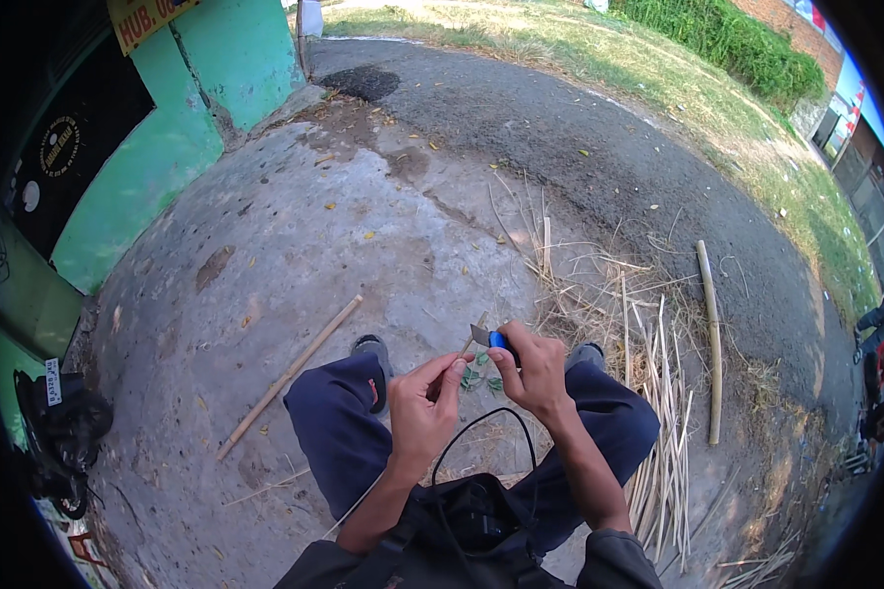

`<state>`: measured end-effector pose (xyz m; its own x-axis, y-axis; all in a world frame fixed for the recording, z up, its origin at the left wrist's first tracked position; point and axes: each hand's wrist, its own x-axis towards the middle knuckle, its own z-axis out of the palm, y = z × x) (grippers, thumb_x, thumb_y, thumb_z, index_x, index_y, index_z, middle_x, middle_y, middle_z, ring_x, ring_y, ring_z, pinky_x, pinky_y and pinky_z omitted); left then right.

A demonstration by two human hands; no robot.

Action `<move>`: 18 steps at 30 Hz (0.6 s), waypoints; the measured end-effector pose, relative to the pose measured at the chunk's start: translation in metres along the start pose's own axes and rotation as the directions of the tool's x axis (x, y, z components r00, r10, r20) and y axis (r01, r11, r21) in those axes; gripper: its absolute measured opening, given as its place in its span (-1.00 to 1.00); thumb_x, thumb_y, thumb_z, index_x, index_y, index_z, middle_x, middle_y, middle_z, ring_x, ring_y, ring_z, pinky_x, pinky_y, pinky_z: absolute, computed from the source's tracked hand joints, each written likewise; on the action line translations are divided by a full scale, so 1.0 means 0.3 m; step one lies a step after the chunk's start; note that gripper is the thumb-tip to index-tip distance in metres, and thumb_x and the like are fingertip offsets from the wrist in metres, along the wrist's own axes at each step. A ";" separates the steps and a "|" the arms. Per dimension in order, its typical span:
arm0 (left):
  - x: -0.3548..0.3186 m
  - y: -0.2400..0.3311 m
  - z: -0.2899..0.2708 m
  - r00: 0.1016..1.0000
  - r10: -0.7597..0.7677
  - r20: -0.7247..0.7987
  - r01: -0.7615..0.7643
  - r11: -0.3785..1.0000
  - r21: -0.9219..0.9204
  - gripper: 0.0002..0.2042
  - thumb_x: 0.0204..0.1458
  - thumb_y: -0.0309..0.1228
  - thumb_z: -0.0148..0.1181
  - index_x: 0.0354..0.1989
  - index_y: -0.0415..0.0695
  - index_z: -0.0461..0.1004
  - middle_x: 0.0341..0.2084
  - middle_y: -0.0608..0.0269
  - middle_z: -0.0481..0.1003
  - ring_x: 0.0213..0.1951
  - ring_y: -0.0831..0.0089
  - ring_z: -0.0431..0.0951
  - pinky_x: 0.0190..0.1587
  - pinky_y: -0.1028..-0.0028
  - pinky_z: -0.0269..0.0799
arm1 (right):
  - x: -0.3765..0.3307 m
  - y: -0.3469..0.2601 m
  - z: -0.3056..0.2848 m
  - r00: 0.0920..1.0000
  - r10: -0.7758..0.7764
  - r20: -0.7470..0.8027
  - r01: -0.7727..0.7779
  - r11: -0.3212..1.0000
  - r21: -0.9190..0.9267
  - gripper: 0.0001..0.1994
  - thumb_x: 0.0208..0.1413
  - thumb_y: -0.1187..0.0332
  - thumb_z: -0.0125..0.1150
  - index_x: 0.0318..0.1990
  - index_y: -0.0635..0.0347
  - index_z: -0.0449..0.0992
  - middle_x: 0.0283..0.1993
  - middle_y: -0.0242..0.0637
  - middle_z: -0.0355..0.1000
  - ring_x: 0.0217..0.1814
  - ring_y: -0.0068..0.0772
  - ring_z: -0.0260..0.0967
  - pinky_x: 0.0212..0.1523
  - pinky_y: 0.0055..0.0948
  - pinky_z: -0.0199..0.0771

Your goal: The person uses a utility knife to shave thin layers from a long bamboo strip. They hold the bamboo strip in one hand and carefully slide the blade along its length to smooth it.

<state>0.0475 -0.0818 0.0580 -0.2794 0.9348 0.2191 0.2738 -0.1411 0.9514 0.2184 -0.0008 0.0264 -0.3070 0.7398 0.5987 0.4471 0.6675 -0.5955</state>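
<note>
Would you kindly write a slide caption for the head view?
Seated outdoors, right hand holds a blue-handled knife to a thin bamboo sliver pinched by left hand.

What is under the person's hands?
Small green leaf bits lie on the concrete ground between the knees. The right hand and left hand cover anything else there.

Bare concrete (295,236) left, bamboo strips (658,432) perhaps crowding right

Bright daylight, soft shadows, sharp centre, fisheye bending, dark rim.
</note>
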 end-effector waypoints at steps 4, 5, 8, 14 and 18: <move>-0.003 0.016 0.007 0.999 -0.024 0.024 0.025 0.999 -0.032 -0.81 0.38 -0.51 0.23 -0.02 -0.29 0.74 -0.59 0.61 0.38 -0.53 0.84 0.20 -0.53 0.60 0.00 | -0.003 -0.004 0.001 1.000 0.006 0.028 -0.006 1.000 -0.014 -0.75 0.34 0.12 0.32 -0.21 0.10 0.53 -0.59 -0.23 0.44 -0.61 -0.08 0.44 -0.54 -0.16 0.31; -0.004 0.020 0.007 0.999 -0.024 0.025 0.024 0.999 -0.032 -0.81 0.38 -0.51 0.23 -0.02 -0.29 0.74 -0.59 0.61 0.38 -0.53 0.84 0.20 -0.53 0.60 0.00 | -0.004 -0.004 0.000 0.999 0.013 0.031 -0.013 1.000 -0.016 -0.75 0.34 0.13 0.32 -0.21 0.10 0.53 -0.58 -0.23 0.44 -0.60 -0.07 0.45 -0.54 -0.16 0.31; -0.004 0.016 -0.001 0.998 -0.052 0.047 0.055 0.996 -0.064 -0.80 0.40 -0.49 0.21 -0.02 -0.29 0.74 -0.59 0.62 0.35 -0.55 0.84 0.15 -0.54 0.59 -0.06 | 0.005 -0.019 0.000 1.000 0.022 0.022 -0.022 1.000 -0.001 -0.75 0.34 0.12 0.32 -0.22 0.09 0.53 -0.58 -0.21 0.46 -0.59 -0.05 0.46 -0.54 -0.16 0.32; -0.004 0.009 -0.013 0.993 -0.090 0.079 0.097 0.992 -0.080 -0.79 0.41 -0.46 0.21 0.00 -0.28 0.73 -0.58 0.62 0.34 -0.53 0.83 0.15 -0.52 0.60 -0.03 | 0.017 -0.011 -0.003 0.999 0.033 0.023 -0.031 0.998 -0.054 -0.74 0.34 0.10 0.33 -0.21 0.08 0.53 -0.56 -0.19 0.48 -0.57 -0.03 0.48 -0.53 -0.15 0.33; 0.014 -0.029 -0.005 0.988 -0.102 0.118 0.121 0.978 -0.168 -0.77 0.42 -0.40 0.20 -0.02 -0.26 0.74 -0.59 0.62 0.35 -0.55 0.82 0.13 -0.52 0.61 -0.03 | 0.018 0.002 0.018 1.000 0.031 0.000 -0.031 0.996 -0.089 -0.74 0.32 0.10 0.35 -0.21 0.07 0.53 -0.55 -0.18 0.49 -0.56 -0.02 0.49 -0.53 -0.14 0.33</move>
<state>0.0426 -0.0770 0.0511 -0.1953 0.9763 0.0936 0.0792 -0.0794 0.9937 0.2126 0.0041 0.0263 -0.2931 0.7601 0.5799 0.5294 0.6341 -0.5635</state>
